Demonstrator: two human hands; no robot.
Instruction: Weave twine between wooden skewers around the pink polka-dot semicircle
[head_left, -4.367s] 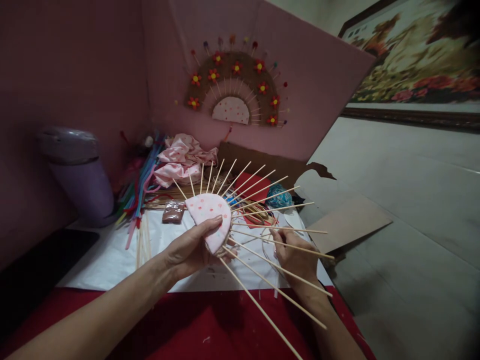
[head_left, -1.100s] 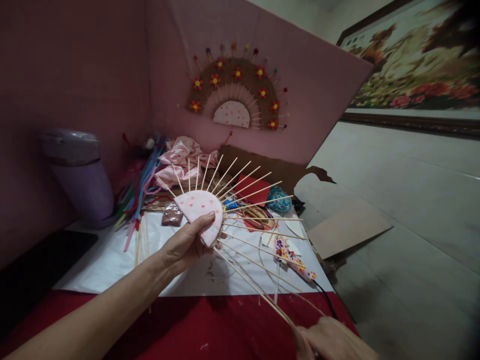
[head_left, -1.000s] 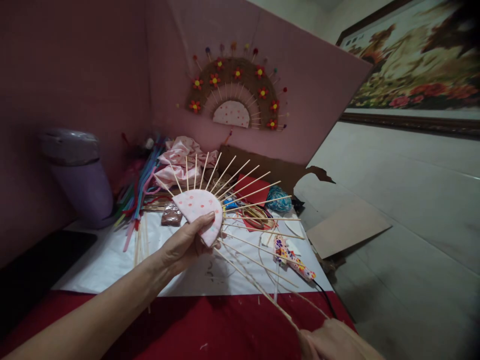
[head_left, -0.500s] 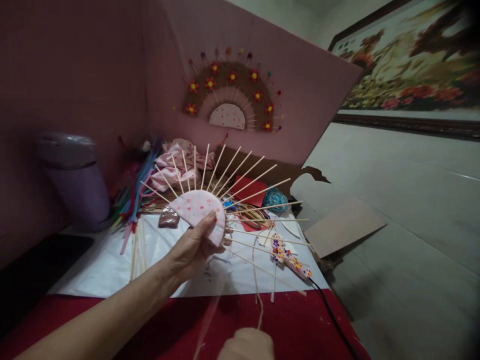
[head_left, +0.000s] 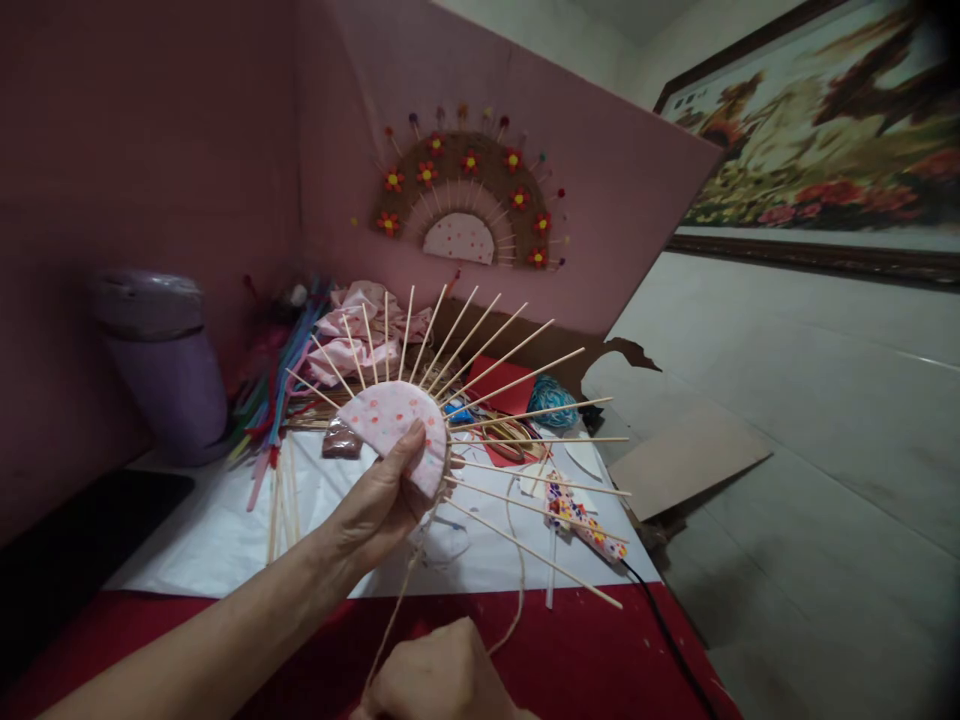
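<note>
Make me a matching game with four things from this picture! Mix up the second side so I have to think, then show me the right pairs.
Column one
1. nearer pale pink, red-spotted cloth half-disc
2. thin light-brown twine
3. flower-patterned, pistol-shaped tool
4. tall purple rounded container

Column two
A. lies on the white sheet, with a black cord at one end
B. gripped by the left hand
C. stands at the left side of the picture
D. runs down to the right hand

Right pairs: 1-B, 2-D, 3-A, 4-C
</note>
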